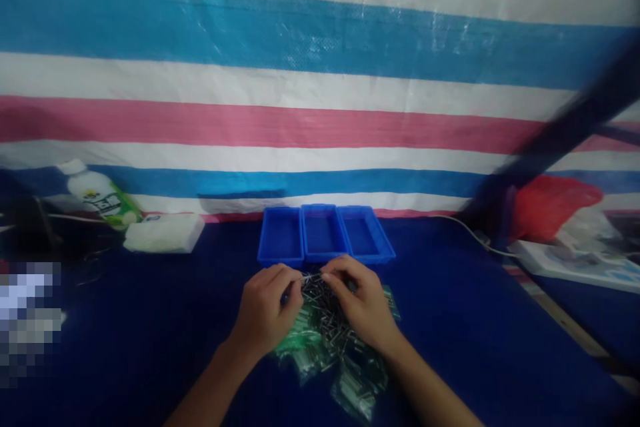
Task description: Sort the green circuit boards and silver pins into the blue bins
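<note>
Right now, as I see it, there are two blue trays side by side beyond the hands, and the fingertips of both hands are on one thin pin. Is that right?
Not quite: the head view shows three blue trays, not two. They do stand side by side beyond the hands, and the left hand and right hand both have fingertips on one thin pin.

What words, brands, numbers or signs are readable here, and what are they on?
None reads clearly.
White-and-green bottle: large dark lettering, too blurred.
White packet: small dark mark, too small.
Flat white item at right: pale blue markings, too blurred.
Plastic bags: no lettering I can make out.
</note>
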Available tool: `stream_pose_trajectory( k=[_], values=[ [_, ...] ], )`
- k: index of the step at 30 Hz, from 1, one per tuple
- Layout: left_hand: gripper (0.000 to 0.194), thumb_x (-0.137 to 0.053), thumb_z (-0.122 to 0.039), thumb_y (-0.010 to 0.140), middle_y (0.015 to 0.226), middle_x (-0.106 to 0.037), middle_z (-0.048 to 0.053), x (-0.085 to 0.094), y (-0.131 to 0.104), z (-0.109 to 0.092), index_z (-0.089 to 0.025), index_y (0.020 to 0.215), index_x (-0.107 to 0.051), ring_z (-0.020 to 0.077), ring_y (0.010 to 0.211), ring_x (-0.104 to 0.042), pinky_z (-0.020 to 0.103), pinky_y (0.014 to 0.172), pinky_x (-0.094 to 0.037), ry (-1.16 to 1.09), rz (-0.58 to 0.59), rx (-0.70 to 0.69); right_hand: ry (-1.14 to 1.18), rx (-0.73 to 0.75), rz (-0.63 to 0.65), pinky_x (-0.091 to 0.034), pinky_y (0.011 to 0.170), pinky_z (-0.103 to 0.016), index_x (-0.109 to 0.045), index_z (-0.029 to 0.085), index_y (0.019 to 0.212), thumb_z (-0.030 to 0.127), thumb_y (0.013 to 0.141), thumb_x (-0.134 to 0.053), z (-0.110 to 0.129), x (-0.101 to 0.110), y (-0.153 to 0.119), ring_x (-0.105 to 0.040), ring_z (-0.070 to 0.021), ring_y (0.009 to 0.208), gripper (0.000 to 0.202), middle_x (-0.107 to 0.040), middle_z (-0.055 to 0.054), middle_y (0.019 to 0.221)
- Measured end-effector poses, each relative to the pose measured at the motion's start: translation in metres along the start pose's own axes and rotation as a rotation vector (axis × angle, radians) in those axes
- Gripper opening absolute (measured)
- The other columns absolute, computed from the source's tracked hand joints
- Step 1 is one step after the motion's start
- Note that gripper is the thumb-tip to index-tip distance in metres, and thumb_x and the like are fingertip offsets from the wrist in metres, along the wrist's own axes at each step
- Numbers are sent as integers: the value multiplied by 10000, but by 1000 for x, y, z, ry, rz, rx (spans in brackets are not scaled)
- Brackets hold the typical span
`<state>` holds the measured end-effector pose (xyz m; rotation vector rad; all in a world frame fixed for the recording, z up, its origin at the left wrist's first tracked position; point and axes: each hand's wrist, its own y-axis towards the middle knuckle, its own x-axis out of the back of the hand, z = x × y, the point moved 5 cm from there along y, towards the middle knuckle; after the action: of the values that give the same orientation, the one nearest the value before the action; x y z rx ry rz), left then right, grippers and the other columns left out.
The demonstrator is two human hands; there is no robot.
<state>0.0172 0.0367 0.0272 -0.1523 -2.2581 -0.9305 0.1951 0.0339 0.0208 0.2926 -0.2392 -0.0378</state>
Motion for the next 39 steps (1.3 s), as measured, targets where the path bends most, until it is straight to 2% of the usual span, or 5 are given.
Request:
stream_pose_trajectory(
  k=[10, 17, 21, 32, 39],
  values=[
    [220, -496, -246, 1004, 807, -691, -1, 22, 2, 12, -191, 952, -703, 130, 685, -633, 254, 654, -458, -75, -225, 168, 274, -359, 148, -237, 521, -281, -483, 204, 566, 495, 885, -643, -16, 2, 3, -313, -108, 521, 460, -415, 45, 538],
    [213, -536, -256, 989, 772, -692, 10, 17, 4, 9, -174, 870, -692, 138, 685, -636, 262, 671, -471, -45, -205, 160, 426, -393, 8, -276, 504, -262, -518, 197, 613, 516, 874, -679, -29, 8, 5, -370, -100, 512, 442, -464, 39, 565],
    [181, -552, -228, 976, 714, -647, -8, 14, 4, 9, -179, 851, -675, 120, 625, -584, 259, 642, -448, -28, -174, 128, 390, -389, -71, -311, 470, -254, -632, 204, 914, 527, 833, -699, -33, 15, 10, -480, -105, 497, 339, -622, 11, 741],
    [142, -573, -159, 910, 854, -696, -12, -8, -1, 16, -226, 937, -696, 146, 705, -639, 272, 650, -438, 94, 237, 187, -423, 58, 340, -462, 825, -390, -717, 220, 979, 200, 840, -632, 2, 14, 0, -602, -223, 904, 164, -706, -43, 990],
    [253, -529, -85, 879, 911, -725, 6, -11, -1, 16, -241, 971, -706, 193, 830, -694, 296, 717, -474, 142, 369, 184, -609, 259, 496, -400, 917, -491, -705, 239, 1136, 370, 768, -771, 19, -20, -24, -516, -311, 1067, 396, -668, -76, 1130]
  ],
)
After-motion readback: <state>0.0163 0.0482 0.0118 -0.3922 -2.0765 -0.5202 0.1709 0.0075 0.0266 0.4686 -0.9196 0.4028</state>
